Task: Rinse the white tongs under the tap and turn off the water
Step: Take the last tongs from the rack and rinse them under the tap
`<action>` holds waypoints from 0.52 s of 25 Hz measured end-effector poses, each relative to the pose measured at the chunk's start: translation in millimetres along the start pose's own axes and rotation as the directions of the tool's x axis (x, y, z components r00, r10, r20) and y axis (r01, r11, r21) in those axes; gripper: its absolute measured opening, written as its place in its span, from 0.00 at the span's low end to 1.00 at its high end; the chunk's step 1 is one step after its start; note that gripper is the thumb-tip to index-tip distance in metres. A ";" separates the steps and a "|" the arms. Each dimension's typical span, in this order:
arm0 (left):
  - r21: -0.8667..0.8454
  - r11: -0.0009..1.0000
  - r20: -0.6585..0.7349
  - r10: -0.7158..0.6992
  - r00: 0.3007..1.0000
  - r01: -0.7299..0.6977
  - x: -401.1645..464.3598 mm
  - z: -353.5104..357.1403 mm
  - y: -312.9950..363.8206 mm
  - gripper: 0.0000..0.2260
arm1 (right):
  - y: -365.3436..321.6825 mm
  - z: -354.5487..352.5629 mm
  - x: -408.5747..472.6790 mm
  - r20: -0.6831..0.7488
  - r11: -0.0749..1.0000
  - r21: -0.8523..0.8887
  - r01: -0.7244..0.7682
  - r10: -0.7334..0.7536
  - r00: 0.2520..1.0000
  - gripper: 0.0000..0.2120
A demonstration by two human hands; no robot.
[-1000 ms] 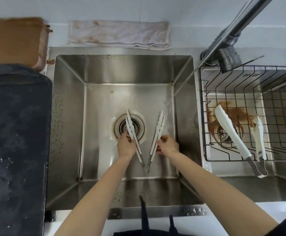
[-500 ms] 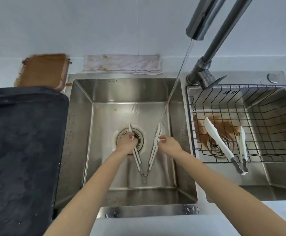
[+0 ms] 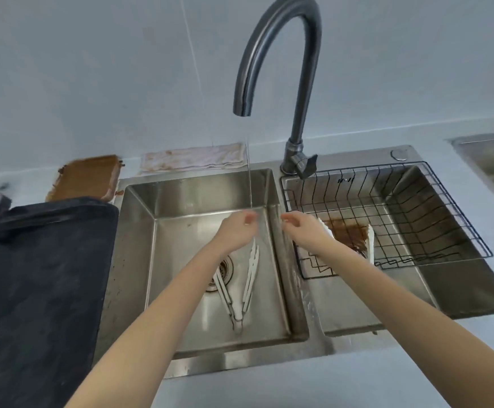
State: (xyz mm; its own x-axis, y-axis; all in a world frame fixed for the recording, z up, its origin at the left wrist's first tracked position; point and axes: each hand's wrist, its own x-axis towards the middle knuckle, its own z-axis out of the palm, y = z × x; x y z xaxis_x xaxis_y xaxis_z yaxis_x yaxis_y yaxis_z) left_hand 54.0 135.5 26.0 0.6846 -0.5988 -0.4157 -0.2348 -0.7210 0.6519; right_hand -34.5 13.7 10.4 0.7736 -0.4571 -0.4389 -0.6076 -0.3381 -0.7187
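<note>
A moment before, both hands were down in the sink, each pinching one arm of the white tongs point(image 3: 244, 285). Now both had let go and had come up into the middle of the frame. That looked like the rinse was over, or nearly — yet the water point(image 3: 249, 178) was still falling from the tap point(image 3: 272, 54), so the turning-off was not done.

The left hand point(image 3: 236, 229) was loosely open and empty, right at the thin stream. The tongs lay spread in a V on the floor of the left sink point(image 3: 139, 260), below that hand and not touching it, one arm crossing the drain point(image 3: 225, 269). The right hand point(image 3: 304, 228) was open and empty too — it hung over the wall between the two sinks, below the tap's lever point(image 3: 306, 164).
</note>
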 end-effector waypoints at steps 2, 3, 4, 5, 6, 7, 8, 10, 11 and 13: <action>0.033 0.998 0.020 0.057 0.998 -0.058 -0.7 8.1 22.1 0.18 | 9.9 -20.0 -3.7 -0.056 1.000 -0.005 -0.005 0.005 0.998 0.20; 0.041 0.996 0.037 0.076 0.996 -0.078 -0.8 14.0 31.6 0.18 | 16.6 -29.3 -5.1 -0.080 1.000 -0.009 -0.014 0.013 0.997 0.20; 0.050 0.995 0.061 0.088 0.994 -0.091 -0.3 20.6 40.3 0.19 | 23.6 -38.1 -6.7 -0.101 0.999 -0.019 -0.026 0.024 0.995 0.20; 0.065 0.992 0.085 0.099 0.991 -0.105 -0.2 28.5 49.4 0.19 | 32.7 -47.2 -8.6 -0.119 0.998 -0.030 -0.048 0.044 0.992 0.20; 0.087 0.990 0.106 0.103 0.989 -0.113 1.0 36.5 56.7 0.19 | 41.8 -55.4 -10.4 -0.127 0.996 -0.041 -0.073 0.067 0.990 0.20; 0.116 0.985 0.122 0.111 0.986 -0.126 2.2 44.9 63.1 0.19 | 51.4 -63.0 -11.7 -0.130 0.994 -0.054 -0.100 0.092 0.987 0.20; 0.139 0.981 0.140 0.116 0.983 -0.135 4.2 53.6 69.1 0.18 | 60.7 -70.5 -12.7 -0.129 0.989 -0.073 -0.127 0.117 0.985 0.20; 0.167 0.976 0.176 0.110 0.978 -0.140 10.0 71.6 78.4 0.17 | 77.4 -84.6 -13.1 -0.137 0.978 -0.106 -0.179 0.164 0.977 0.19; 0.182 0.974 0.195 0.102 0.976 -0.138 14.1 80.4 80.8 0.17 | 84.3 -90.1 -12.7 -0.140 0.973 -0.120 -0.200 0.182 0.973 0.19; 0.205 0.972 0.228 0.065 0.971 -0.113 24.4 98.0 81.9 0.15 | 97.2 -98.2 -8.3 -0.143 0.960 -0.149 -0.238 0.217 0.966 0.21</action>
State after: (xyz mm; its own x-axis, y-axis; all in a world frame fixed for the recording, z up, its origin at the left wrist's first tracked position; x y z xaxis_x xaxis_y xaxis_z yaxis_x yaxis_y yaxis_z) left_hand -16.1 27.7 7.1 0.4921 -0.7081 -0.5063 -0.4472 -0.7047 0.5509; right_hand -117.6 -96.2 -3.0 0.5891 -0.6327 -0.5027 -0.7942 -0.3385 -0.5046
